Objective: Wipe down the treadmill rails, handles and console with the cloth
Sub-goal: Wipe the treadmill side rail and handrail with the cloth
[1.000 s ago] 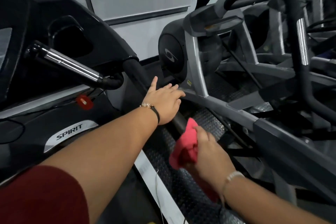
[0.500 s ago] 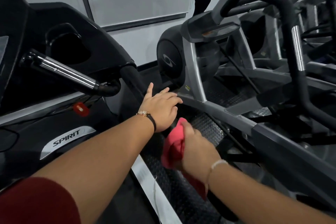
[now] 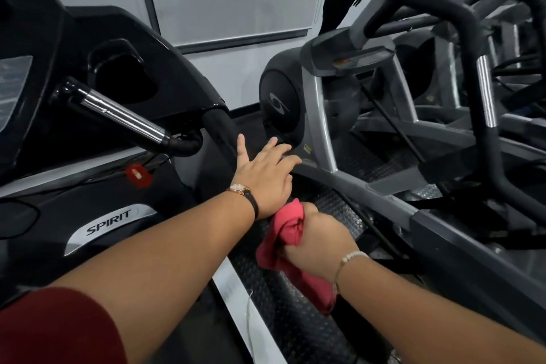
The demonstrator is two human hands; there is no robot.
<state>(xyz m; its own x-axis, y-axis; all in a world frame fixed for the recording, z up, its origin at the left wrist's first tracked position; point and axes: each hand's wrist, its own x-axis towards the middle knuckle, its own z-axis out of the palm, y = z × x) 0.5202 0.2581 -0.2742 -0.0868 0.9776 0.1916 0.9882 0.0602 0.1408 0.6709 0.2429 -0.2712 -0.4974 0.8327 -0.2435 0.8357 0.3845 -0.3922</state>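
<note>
Left hand: palm down, fingers straight and spread wide, thumb pointing up along the black padded rail. The palm lies over the rail where it slopes down toward me. It holds nothing. Watch on that wrist.

Right hand: just behind the left one, close to its heel. Here my fingers are curled tight round the red cloth, which is bunched in the fist with a tail hanging out below the wrist (bead bracelet there). The cloth sits on the line of the rail, but the rail itself is hidden under fist and fabric. I cannot tell whether the cloth wraps round it or only presses on top.

Left of my spread fingers: a chrome handle slants out from the console, with a cup holder above it. The red safety key is below the handle. The silver SPIRIT badge is nearer to me.

Beyond and right of my left fingertips: a grey elliptical machine, well apart from the cloth.

Under the right fist: studded black tread.
</note>
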